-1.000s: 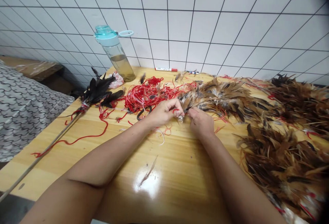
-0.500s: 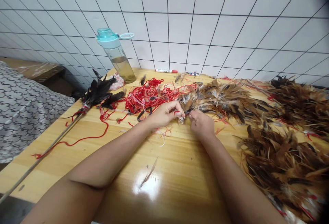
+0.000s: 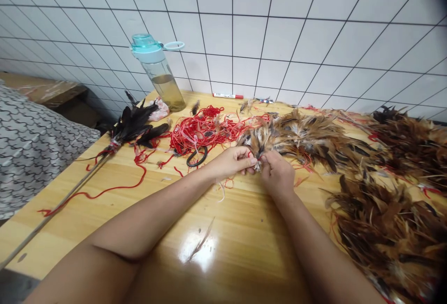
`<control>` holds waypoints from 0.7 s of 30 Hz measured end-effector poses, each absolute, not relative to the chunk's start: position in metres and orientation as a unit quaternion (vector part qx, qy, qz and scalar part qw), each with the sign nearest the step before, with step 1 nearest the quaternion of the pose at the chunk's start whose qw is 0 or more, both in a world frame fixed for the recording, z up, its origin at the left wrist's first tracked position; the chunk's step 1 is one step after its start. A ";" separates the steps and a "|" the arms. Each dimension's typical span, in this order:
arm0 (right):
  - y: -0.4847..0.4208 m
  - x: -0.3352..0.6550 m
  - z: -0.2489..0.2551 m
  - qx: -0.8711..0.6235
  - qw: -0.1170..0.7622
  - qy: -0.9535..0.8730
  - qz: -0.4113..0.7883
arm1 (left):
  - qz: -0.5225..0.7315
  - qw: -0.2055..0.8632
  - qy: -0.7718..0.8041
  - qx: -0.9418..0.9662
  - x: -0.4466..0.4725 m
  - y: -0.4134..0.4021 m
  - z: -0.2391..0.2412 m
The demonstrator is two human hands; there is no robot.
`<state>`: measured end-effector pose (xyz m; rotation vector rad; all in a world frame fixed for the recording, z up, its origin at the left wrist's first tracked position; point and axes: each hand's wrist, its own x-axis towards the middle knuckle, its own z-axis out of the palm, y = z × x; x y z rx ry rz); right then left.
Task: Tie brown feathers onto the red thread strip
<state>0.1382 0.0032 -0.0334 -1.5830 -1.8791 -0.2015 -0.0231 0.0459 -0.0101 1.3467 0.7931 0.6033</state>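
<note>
My left hand (image 3: 238,160) is closed in a pinch at the pale quill end of a small feather bundle (image 3: 258,166), with red string showing at its fingers. Close beside it, my right hand (image 3: 279,172) is also pinched, at the red string by the bundle; its fingertips are partly hidden. Just behind both hands lies a long row of brown and grey feathers (image 3: 307,134). A tangle of red string (image 3: 195,129) is heaped to the left of the row. The black handle of what may be scissors (image 3: 197,157) pokes out below the tangle.
A water bottle (image 3: 167,91) stands at the back, near a red-capped marker (image 3: 227,96). On the left lies a stick (image 3: 70,193) with black feathers (image 3: 134,120) tied on. Brown feather piles (image 3: 391,229) cover the right side. One loose feather (image 3: 202,241) lies in front.
My hands have shifted slightly right and down in view and come closer together at the bundle. More of the black handle shows. The camera view has moved a little.
</note>
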 end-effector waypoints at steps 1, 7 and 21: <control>0.003 0.138 -0.033 -0.602 0.338 -0.719 -0.079 | 0.255 0.675 0.356 0.594 -0.023 0.046 -0.013; 0.001 0.135 -0.032 -0.561 0.348 -0.749 -0.060 | 0.255 0.706 0.376 0.544 -0.023 0.046 -0.023; 0.008 0.130 -0.039 -0.540 0.423 -0.670 0.283 | 0.385 0.722 0.351 0.455 -0.024 0.055 -0.019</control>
